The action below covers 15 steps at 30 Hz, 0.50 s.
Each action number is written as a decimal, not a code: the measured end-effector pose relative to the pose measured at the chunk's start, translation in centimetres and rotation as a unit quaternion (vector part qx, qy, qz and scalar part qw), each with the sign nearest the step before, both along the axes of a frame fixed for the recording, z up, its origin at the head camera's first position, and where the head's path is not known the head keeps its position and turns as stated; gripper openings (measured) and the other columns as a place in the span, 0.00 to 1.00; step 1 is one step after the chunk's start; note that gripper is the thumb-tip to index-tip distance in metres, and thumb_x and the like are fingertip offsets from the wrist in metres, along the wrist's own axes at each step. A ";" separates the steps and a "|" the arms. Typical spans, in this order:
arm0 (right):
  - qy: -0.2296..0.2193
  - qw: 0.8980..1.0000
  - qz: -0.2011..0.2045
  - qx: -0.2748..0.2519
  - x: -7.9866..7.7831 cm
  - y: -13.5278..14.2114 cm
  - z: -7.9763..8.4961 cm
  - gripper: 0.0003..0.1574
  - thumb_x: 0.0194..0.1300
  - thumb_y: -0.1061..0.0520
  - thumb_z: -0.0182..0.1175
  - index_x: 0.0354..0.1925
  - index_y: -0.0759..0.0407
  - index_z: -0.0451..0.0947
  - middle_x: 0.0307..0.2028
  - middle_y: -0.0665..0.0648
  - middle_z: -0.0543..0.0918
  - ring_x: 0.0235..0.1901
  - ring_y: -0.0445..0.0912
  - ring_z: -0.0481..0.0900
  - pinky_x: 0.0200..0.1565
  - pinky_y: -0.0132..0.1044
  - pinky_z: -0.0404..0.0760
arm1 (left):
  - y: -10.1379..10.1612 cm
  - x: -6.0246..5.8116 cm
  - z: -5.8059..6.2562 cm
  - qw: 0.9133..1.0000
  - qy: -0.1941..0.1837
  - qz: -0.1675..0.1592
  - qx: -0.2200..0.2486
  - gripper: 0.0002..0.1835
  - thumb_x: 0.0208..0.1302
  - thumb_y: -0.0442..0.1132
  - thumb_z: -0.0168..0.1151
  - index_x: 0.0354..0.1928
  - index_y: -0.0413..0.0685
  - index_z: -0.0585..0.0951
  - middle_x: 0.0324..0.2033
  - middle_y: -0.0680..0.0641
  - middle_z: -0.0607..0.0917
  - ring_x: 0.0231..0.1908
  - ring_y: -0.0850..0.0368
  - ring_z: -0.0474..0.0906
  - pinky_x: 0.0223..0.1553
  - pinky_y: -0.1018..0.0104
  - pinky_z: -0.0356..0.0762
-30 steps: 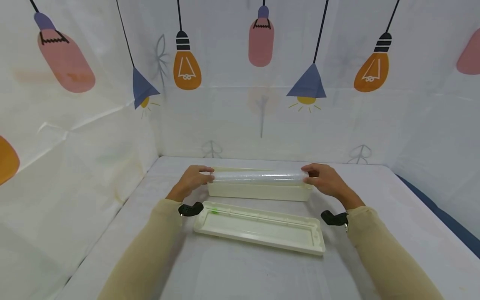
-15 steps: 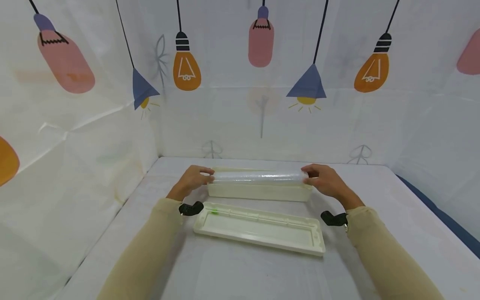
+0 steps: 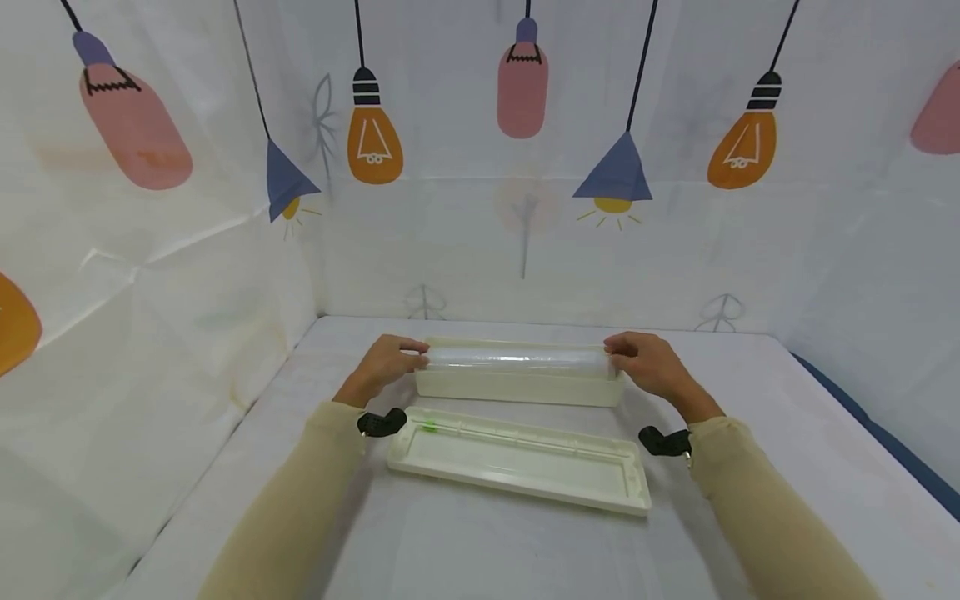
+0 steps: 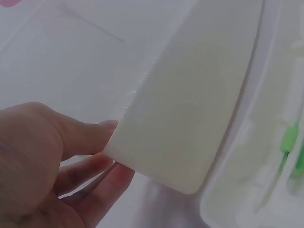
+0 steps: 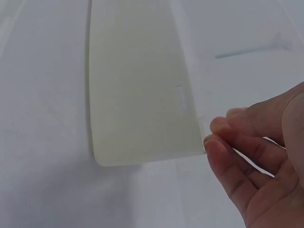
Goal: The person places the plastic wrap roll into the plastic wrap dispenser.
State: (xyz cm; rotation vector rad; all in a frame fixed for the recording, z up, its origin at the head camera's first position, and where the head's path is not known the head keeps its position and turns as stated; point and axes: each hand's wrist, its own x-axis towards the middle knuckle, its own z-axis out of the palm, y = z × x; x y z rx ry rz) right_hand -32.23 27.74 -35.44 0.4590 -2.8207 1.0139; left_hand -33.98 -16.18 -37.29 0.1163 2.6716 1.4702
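A clear, shiny roll of cling film (image 3: 517,360) lies along the opening of a long cream plastic box (image 3: 517,387), mostly down behind its front wall. At the left end, my left hand (image 3: 388,365) holds the roll, thumb and fingers at the box's corner. The right hand (image 3: 651,365) pinches the roll's other end at the right rim. In the left wrist view, the left hand (image 4: 71,161) has its thumb behind the box wall (image 4: 185,104) and other fingers outside. In the right wrist view, the right hand's fingertips (image 5: 219,154) meet at the box corner; the roll end is hidden.
A cream lid (image 3: 517,462) lies inside-up in front of the box, slightly slanted, with a green piece (image 3: 430,426) at its left end. White table covering (image 3: 517,550) runs beneath, and a sheet printed with lamps (image 3: 480,233) stands behind.
The roll's right end has sunk lower into the box, so the roll now lies more level with the rim. The right hand has dropped slightly with it. Box and lid stay put.
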 end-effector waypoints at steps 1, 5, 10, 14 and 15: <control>0.000 1.000 -0.004 -0.002 0.0 0.0 -0.1 0.23 0.73 0.60 0.58 0.61 0.71 0.75 0.54 0.67 0.83 0.56 0.62 0.79 0.54 0.58 0.77 | 0.0 0.0 0.0 1.000 0.001 -0.001 0.001 0.19 0.68 0.39 0.65 0.60 0.45 0.83 0.65 0.40 0.75 0.53 0.42 0.80 0.59 0.45 0.73; -0.002 1.000 -0.017 -0.019 0.0 0.1 -0.2 0.22 0.75 0.59 0.56 0.62 0.71 0.75 0.54 0.67 0.83 0.56 0.62 0.78 0.55 0.59 0.77 | 0.0 0.0 -0.1 1.000 0.009 -0.009 -0.002 0.20 0.69 0.39 0.64 0.61 0.45 0.82 0.65 0.40 0.75 0.54 0.42 0.80 0.60 0.45 0.73; -0.019 0.998 -0.014 -0.066 0.2 0.4 -0.3 0.23 0.75 0.58 0.57 0.62 0.71 0.74 0.56 0.69 0.81 0.56 0.62 0.79 0.57 0.59 0.76 | -0.1 0.1 -0.2 1.000 0.017 -0.012 0.002 0.20 0.69 0.40 0.64 0.61 0.43 0.81 0.63 0.41 0.77 0.53 0.43 0.79 0.60 0.46 0.73; -0.035 0.993 -0.014 -0.111 0.6 0.8 -0.5 0.26 0.76 0.54 0.57 0.63 0.70 0.73 0.58 0.69 0.80 0.53 0.61 0.82 0.57 0.56 0.77 | -0.4 0.5 -0.4 0.999 0.028 -0.028 0.027 0.21 0.70 0.39 0.63 0.62 0.38 0.79 0.63 0.39 0.77 0.56 0.43 0.78 0.59 0.48 0.75; -0.037 0.992 -0.014 -0.122 0.7 0.9 -0.6 0.27 0.76 0.53 0.57 0.64 0.70 0.73 0.58 0.69 0.80 0.53 0.61 0.82 0.57 0.55 0.78 | -0.5 0.6 -0.4 0.999 0.029 -0.032 0.033 0.22 0.70 0.39 0.63 0.62 0.37 0.79 0.63 0.38 0.77 0.56 0.43 0.78 0.59 0.49 0.75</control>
